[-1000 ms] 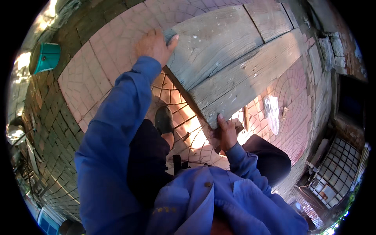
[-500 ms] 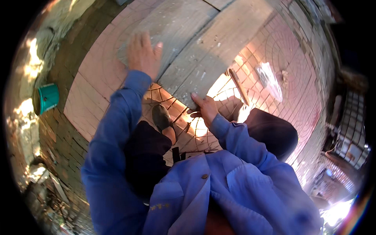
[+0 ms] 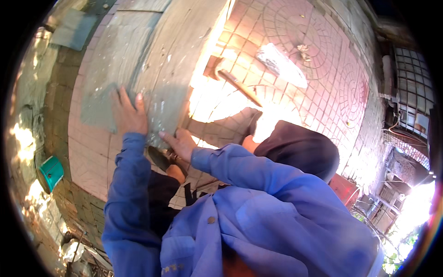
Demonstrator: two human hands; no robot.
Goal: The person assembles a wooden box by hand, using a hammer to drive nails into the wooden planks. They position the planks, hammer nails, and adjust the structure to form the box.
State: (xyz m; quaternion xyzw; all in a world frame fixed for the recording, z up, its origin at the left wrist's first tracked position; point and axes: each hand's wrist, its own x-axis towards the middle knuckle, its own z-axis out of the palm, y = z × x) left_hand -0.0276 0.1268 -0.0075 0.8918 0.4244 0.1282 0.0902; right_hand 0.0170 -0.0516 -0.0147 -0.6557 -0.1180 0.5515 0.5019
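A weathered grey wooden board panel, with a dark seam along its length and pale specks, stretches away from me. My left hand lies flat on its near left part, fingers stretched out and thumb apart. At the near right corner, my right hand grips the panel's edge. Its thumb rests on top, while the other fingers curl under, partly hidden. To the right of the panel, a hammer-like tool with a long wooden handle lies on the tiles, partly in bright sun.
A clear plastic bag lies on the pink patterned tiles, near a small crumpled scrap. On the left are a green bucket and a flat grey sheet. A wire-grid cage stands at the far right.
The panel and both hands now appear farther left and lower, as the whole view has turned. My left hand still lies on the panel and my right hand still holds its near edge.
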